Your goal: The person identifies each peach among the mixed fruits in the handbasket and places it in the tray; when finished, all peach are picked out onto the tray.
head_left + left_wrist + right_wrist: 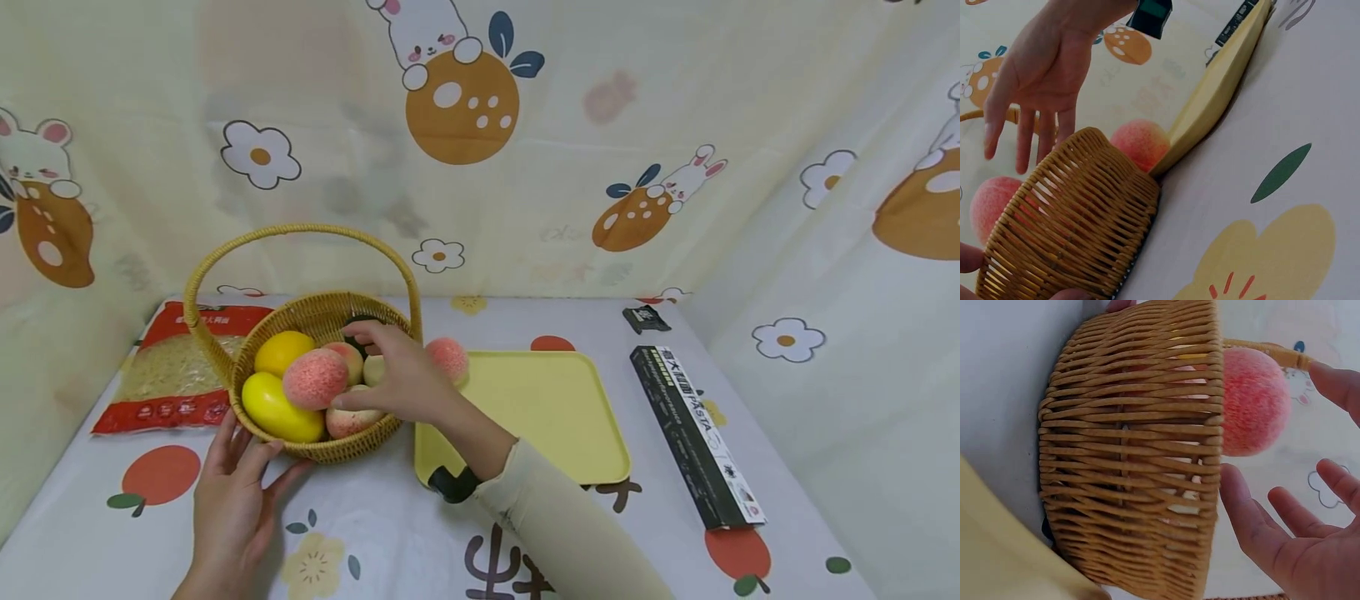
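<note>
A wicker basket with a tall handle holds yellow fruits, pink peaches and a dark item half hidden behind my right hand. My left hand touches the basket's outer wall at its near left side, fingers spread along the weave. Above the basket's right part is my right hand, its fingers apart and nothing between them in the right wrist view. Another peach lies just right of the basket, at the corner of a yellow tray; the left wrist view shows this peach beside the wicker.
A red and clear bag of pale dry food lies behind the basket on the left. Toward the right are a long black pasta box and a small black packet. A patterned cloth hangs behind the table.
</note>
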Demonstrator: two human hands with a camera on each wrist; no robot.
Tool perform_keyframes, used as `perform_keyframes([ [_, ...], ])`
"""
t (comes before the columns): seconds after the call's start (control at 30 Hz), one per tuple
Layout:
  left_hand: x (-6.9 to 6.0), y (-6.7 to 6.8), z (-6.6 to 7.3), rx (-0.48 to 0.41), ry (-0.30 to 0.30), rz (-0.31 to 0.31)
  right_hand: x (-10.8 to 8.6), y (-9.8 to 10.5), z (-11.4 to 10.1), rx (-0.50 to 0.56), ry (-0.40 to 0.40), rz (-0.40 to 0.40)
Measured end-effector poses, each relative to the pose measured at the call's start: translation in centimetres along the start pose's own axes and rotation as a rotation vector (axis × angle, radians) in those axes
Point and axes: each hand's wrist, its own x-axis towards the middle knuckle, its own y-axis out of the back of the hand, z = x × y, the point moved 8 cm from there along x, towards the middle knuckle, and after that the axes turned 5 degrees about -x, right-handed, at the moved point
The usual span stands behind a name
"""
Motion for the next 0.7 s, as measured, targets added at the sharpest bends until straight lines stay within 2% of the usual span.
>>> perform_keyframes([
  [0.2,0.1,0.1,-0.1,-0.004,-0.002,0.0,1.5,-1.3,-0.9,-0.102,0.034,-0.014],
  [0.33,0.1,0.2,-0.1,0.002,-0.006,-0.002,2.3,-2.4,-1.8,-0.132,0.063,-0.023],
  [0.5,0.1,0.2,-0.1,0.012,0.003,-0.001,3.2,-3.7,-2.4,-0.175,0.052,-0.049],
  [0.7,0.2,0.1,-0.3,0.016,0.013,-0.001,3.6,-4.6,-2.2,-0.256,0.003,-0.074],
])
